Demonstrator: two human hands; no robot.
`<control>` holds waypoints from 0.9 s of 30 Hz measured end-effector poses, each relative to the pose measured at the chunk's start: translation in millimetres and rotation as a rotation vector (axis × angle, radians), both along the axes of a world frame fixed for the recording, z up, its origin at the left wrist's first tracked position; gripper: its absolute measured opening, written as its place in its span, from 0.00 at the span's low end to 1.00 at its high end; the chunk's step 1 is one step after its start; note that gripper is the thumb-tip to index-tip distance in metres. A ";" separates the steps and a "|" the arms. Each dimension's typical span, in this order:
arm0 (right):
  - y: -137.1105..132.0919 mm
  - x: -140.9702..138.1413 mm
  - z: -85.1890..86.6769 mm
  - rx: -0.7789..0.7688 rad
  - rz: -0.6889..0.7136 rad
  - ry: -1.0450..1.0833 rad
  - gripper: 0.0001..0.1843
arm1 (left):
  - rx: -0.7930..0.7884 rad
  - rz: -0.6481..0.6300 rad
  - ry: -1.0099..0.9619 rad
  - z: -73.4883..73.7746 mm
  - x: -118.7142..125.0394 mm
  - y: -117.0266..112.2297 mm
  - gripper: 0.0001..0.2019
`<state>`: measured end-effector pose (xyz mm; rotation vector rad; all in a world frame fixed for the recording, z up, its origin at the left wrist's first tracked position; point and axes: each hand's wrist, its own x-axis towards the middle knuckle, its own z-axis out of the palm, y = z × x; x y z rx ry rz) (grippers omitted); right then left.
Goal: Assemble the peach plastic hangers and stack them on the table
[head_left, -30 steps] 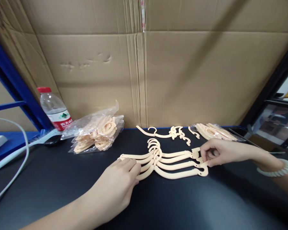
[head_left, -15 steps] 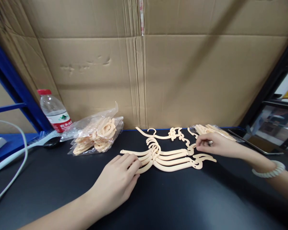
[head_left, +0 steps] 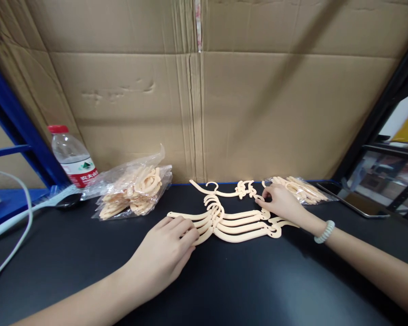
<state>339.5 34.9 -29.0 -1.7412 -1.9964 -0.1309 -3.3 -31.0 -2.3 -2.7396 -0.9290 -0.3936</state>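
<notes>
Lying on black tabletop (head_left: 224, 290), cardboard backdrop (head_left: 258, 108)

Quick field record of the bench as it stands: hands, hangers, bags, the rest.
left hand: flat on left ends of hanger stack
right hand: fingertips at loose hooks, behind the stack
hanger stack: fanned on black table
left bag: hangers inside
right bag: hangers inside
bottle: upright, far left
backdrop: cardboard
</notes>
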 end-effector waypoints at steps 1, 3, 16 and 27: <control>1.8 -0.3 -2.2 -0.016 -0.014 0.012 0.14 | 0.004 0.005 0.011 -0.1 0.0 0.6 0.08; 5.6 1.4 -6.9 -0.046 -0.042 0.035 0.13 | 0.010 0.013 0.028 -1.1 -0.3 1.9 0.09; 3.2 28.1 24.1 0.002 -0.126 0.249 0.16 | -0.014 0.136 0.029 18.7 9.1 30.8 0.09; -18.3 24.1 33.6 -0.190 0.060 0.922 0.23 | 0.005 0.150 0.206 8.2 41.0 138.0 0.09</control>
